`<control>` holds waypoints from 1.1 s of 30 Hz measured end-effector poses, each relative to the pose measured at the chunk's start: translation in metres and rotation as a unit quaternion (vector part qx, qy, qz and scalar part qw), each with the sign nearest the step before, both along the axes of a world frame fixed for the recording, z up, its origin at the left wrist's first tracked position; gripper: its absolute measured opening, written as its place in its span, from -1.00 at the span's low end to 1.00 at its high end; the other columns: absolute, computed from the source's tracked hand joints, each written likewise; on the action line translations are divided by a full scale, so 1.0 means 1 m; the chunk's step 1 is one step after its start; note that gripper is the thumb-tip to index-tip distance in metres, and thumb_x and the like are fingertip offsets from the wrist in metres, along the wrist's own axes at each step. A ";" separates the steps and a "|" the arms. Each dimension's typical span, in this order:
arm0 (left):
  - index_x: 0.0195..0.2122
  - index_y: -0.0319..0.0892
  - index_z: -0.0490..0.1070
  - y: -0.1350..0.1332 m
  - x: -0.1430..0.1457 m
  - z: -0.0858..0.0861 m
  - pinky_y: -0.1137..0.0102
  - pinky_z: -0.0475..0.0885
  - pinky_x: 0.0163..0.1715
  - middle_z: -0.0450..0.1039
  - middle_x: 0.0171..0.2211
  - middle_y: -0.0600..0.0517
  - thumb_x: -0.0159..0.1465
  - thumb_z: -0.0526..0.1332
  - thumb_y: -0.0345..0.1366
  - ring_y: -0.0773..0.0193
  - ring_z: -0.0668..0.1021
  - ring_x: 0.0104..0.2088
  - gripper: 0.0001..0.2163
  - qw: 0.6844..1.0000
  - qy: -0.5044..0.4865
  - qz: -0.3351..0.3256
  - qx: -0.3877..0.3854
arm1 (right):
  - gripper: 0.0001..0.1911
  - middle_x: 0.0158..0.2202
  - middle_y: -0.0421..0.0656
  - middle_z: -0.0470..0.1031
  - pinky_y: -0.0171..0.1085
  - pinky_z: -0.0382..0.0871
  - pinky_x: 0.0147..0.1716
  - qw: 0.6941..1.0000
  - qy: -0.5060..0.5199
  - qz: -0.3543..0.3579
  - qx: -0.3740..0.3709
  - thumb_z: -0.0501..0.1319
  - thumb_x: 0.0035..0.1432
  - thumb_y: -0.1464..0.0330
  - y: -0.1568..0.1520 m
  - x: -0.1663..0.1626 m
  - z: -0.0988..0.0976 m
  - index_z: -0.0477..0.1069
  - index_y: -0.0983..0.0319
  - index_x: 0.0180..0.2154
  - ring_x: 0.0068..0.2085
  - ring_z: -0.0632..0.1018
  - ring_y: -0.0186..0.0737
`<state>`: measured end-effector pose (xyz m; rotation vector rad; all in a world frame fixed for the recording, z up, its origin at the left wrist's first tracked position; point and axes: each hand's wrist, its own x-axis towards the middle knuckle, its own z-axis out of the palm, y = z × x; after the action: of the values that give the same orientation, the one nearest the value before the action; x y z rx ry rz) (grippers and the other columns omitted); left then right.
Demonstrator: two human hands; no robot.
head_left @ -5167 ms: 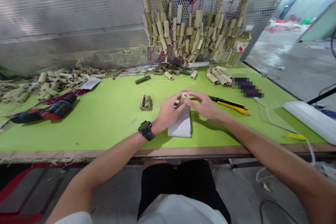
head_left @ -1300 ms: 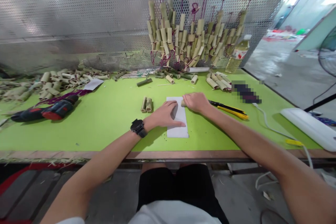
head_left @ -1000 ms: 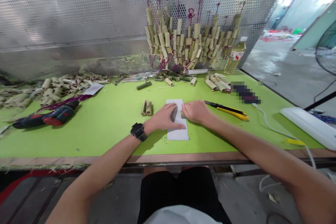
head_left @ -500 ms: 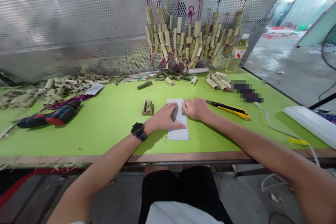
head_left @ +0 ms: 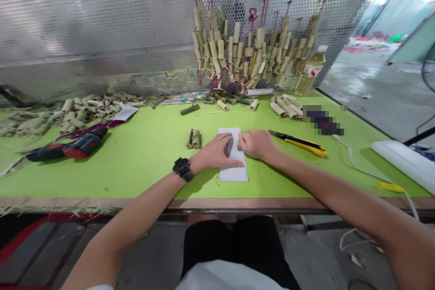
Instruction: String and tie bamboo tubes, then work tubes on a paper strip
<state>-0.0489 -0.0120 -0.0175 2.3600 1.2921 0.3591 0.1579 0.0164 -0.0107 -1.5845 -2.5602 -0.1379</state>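
A white rectangular sheet lies flat on the green tabletop in front of me. My left hand rests on it with thumb and fingers spread, a dark watch on the wrist. At the sheet's right edge my right hand is closed around a short bamboo tube, mostly hidden by the fingers. Two short bamboo tubes lie side by side to the left of the sheet. A yellow and black utility knife lies just right of my right hand.
A cordless drill and a heap of bamboo pieces lie on the left. Strung bamboo tubes hang on the perforated metal panel. A bottle of yellowish liquid stands at the back right, near a white cable.
The whole view has shifted slightly, so things appear a little farther right. Both hands keep nearly the same place on the sheet.
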 end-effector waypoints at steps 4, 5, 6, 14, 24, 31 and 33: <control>0.47 -0.32 0.16 -0.002 0.001 0.004 -0.02 0.22 0.44 0.11 0.51 -0.32 0.10 0.30 0.48 -0.30 0.23 0.47 0.14 1.000 0.016 0.003 -0.015 | -0.38 -0.32 0.06 0.70 -0.23 0.12 -0.43 1.000 -0.007 -0.008 0.007 -0.12 0.51 0.28 0.010 0.000 0.002 0.69 0.36 -0.23 -0.42 0.56 -0.16; 0.47 -0.32 0.15 -0.002 0.001 0.005 -0.02 0.22 0.44 0.11 0.51 -0.33 0.11 0.31 0.47 -0.30 0.23 0.47 0.14 1.000 0.018 0.004 -0.018 | -0.38 -0.32 0.06 0.70 -0.24 0.12 -0.44 1.000 -0.006 -0.005 0.005 -0.12 0.51 0.28 0.009 0.000 0.003 0.69 0.36 -0.23 -0.43 0.56 -0.16; 0.47 -0.31 0.15 -0.003 0.001 0.006 -0.02 0.22 0.44 0.11 0.51 -0.32 0.11 0.31 0.47 -0.29 0.24 0.47 0.13 1.000 0.017 0.004 -0.019 | -0.39 -0.32 0.05 0.70 -0.24 0.12 -0.44 1.000 -0.002 0.001 0.000 -0.12 0.51 0.29 0.007 0.000 0.003 0.68 0.36 -0.23 -0.43 0.56 -0.18; 0.44 -0.33 0.20 -0.002 0.001 0.004 0.02 0.18 0.45 0.14 0.49 -0.35 0.08 0.33 0.48 -0.29 0.24 0.47 0.14 1.000 0.010 -0.005 -0.010 | -0.34 -0.32 0.07 0.70 -0.24 0.18 -0.42 1.000 -0.003 -0.015 -0.013 -0.16 0.53 0.26 0.004 -0.002 0.003 0.69 0.35 -0.23 -0.41 0.59 -0.14; 0.43 -0.30 0.23 -0.001 0.001 0.003 0.01 0.23 0.42 0.21 0.46 -0.32 0.07 0.32 0.49 -0.30 0.28 0.43 0.12 1.000 0.004 -0.007 -0.003 | -0.36 -0.32 0.05 0.71 -0.23 0.15 -0.41 1.000 0.004 -0.008 0.012 -0.13 0.51 0.24 -0.002 -0.002 -0.002 0.70 0.31 -0.25 -0.39 0.59 -0.14; 0.44 -0.31 0.20 0.000 0.001 0.002 0.00 0.21 0.43 0.18 0.47 -0.34 0.07 0.32 0.49 -0.30 0.27 0.44 0.14 1.000 0.006 -0.004 -0.006 | -0.41 -0.34 0.02 0.69 -0.24 0.11 -0.44 1.000 0.016 0.007 0.009 -0.09 0.50 0.27 0.000 -0.004 0.003 0.67 0.34 -0.26 -0.45 0.53 -0.21; 0.43 -0.28 0.23 0.000 0.001 0.001 -0.01 0.23 0.42 0.21 0.46 -0.33 0.07 0.32 0.49 -0.29 0.29 0.43 0.12 1.000 0.002 -0.008 -0.001 | -0.42 -0.36 0.00 0.68 -0.25 0.11 -0.44 1.000 0.017 0.013 -0.007 -0.08 0.50 0.28 -0.006 -0.004 0.001 0.65 0.33 -0.30 -0.47 0.52 -0.23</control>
<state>-0.0482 -0.0122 -0.0162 2.3694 1.2740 0.3466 0.1540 0.0103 -0.0094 -1.5431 -2.5608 -0.0907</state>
